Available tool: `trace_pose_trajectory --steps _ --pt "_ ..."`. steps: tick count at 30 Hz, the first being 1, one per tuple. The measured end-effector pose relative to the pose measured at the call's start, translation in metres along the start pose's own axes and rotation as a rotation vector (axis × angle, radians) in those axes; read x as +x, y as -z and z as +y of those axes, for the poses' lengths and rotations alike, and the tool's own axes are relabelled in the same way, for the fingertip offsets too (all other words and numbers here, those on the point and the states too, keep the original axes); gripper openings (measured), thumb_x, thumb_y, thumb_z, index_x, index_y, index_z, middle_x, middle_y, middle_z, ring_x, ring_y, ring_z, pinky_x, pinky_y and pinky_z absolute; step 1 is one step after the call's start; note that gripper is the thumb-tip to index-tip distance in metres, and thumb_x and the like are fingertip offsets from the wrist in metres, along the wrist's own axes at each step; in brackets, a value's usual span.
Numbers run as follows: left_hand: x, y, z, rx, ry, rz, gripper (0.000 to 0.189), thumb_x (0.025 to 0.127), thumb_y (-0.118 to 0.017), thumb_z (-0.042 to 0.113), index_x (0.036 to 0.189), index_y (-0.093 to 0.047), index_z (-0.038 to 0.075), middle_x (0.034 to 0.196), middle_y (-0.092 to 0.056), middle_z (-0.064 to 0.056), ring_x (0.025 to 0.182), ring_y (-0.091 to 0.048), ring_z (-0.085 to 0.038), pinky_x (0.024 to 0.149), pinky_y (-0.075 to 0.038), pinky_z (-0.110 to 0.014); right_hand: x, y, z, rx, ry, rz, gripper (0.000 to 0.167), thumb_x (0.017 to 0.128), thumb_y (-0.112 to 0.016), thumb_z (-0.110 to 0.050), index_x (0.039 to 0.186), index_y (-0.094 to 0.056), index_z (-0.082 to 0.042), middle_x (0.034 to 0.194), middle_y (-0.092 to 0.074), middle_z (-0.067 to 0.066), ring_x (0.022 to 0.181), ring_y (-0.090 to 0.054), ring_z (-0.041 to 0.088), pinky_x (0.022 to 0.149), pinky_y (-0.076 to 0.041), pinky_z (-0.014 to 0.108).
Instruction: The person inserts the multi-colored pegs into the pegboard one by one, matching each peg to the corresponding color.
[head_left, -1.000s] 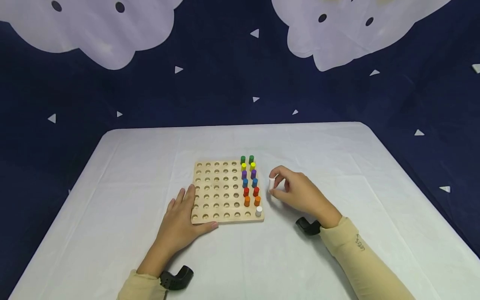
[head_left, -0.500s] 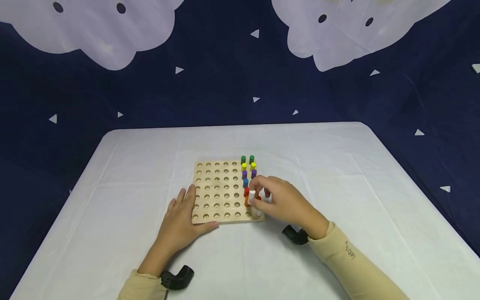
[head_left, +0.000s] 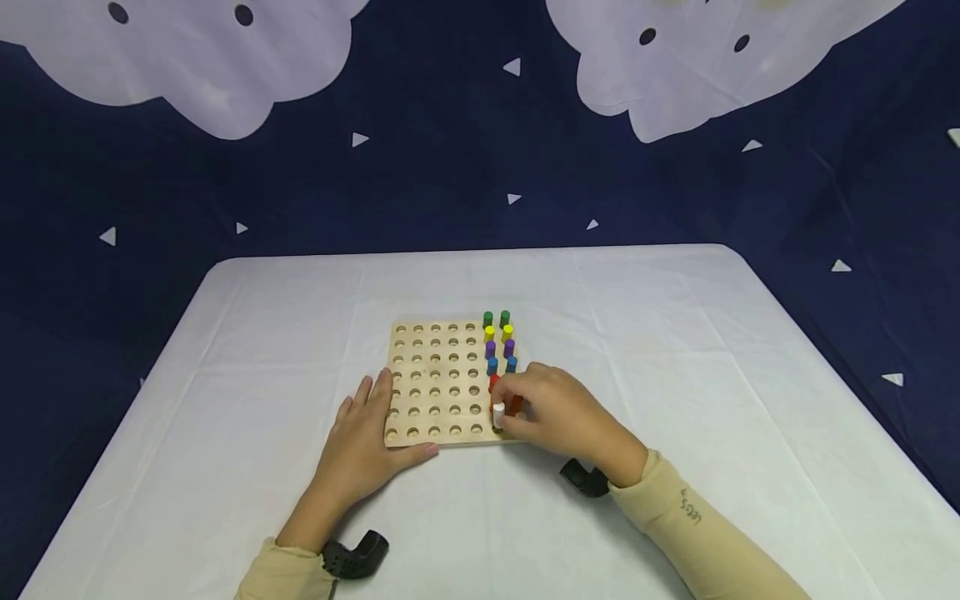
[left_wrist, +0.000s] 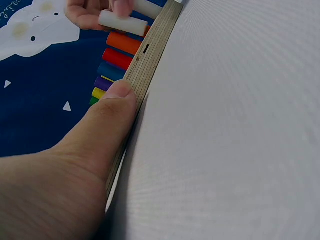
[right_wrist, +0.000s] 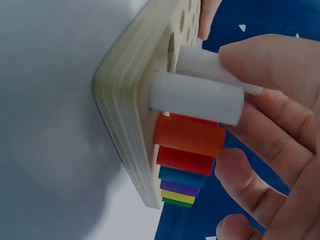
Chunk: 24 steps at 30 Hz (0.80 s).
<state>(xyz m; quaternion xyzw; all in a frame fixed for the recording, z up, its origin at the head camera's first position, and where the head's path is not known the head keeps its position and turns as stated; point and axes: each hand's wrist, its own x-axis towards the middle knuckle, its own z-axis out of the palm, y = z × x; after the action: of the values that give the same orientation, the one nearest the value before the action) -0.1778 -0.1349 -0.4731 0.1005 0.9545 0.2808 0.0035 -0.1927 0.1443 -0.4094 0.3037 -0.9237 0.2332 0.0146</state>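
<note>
My right hand (head_left: 562, 412) pinches a white peg (head_left: 498, 414) between thumb and fingers. The peg stands nearly upright at the front-row hole second from the right; I cannot tell whether its lower end is inside. Under it lies a square wooden pegboard (head_left: 442, 383) with rows of round holes. A second white peg (right_wrist: 197, 97) stands in the front right corner hole, hidden by the hand in the head view. My left hand (head_left: 352, 450) rests against the board's left side, fingers extended, its thumb (left_wrist: 117, 95) along the front edge.
Behind the white pegs, the two right columns carry paired pegs: orange (right_wrist: 190, 135), red (right_wrist: 185, 160), blue (head_left: 492, 366), purple (head_left: 491, 350), yellow (head_left: 490, 334) and green (head_left: 488, 319). A white cloth (head_left: 300, 317) covers the table. A dark blue backdrop (head_left: 435, 183) hangs behind.
My right hand has carried the white peg from right of the board leftward over it, then down to the front row. The left hand stays in place.
</note>
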Motion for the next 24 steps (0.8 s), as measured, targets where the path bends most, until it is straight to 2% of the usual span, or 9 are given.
trace_pose_trajectory --steps 11,18,24 --pt "0.0001 0.0 0.0001 -0.004 0.004 -0.001 0.128 0.069 -0.076 0.071 0.159 -0.016 0.002 0.163 -0.024 -0.021 0.152 -0.017 -0.042 0.123 -0.014 -0.059 0.0002 -0.0017 -0.0015 -0.048 0.057 0.003 0.015 0.081 -0.081 -0.022 0.086 -0.068 -0.028 0.075 -0.059 -0.02 0.073 -0.052 0.005 0.066 -0.043 0.019" --pt "-0.0002 -0.0006 -0.0003 -0.009 0.01 -0.001 0.129 0.068 -0.076 0.071 0.159 -0.015 0.003 0.163 -0.023 -0.02 0.152 -0.017 -0.042 0.124 -0.013 -0.059 0.0003 -0.0028 -0.0019 -0.068 0.074 -0.005 0.016 0.081 -0.081 -0.02 0.085 -0.067 -0.027 0.073 -0.058 -0.02 0.072 -0.054 0.007 0.064 -0.043 0.018" --pt "0.0004 -0.0005 0.0002 -0.005 0.007 -0.001 0.128 0.069 -0.076 0.071 0.159 -0.015 0.003 0.164 -0.022 -0.02 0.152 -0.016 -0.042 0.124 -0.013 -0.059 -0.0003 -0.0045 -0.0008 -0.085 0.063 -0.025 0.016 0.081 -0.082 -0.021 0.084 -0.067 -0.027 0.071 -0.056 -0.02 0.07 -0.049 0.003 0.061 -0.041 0.017"
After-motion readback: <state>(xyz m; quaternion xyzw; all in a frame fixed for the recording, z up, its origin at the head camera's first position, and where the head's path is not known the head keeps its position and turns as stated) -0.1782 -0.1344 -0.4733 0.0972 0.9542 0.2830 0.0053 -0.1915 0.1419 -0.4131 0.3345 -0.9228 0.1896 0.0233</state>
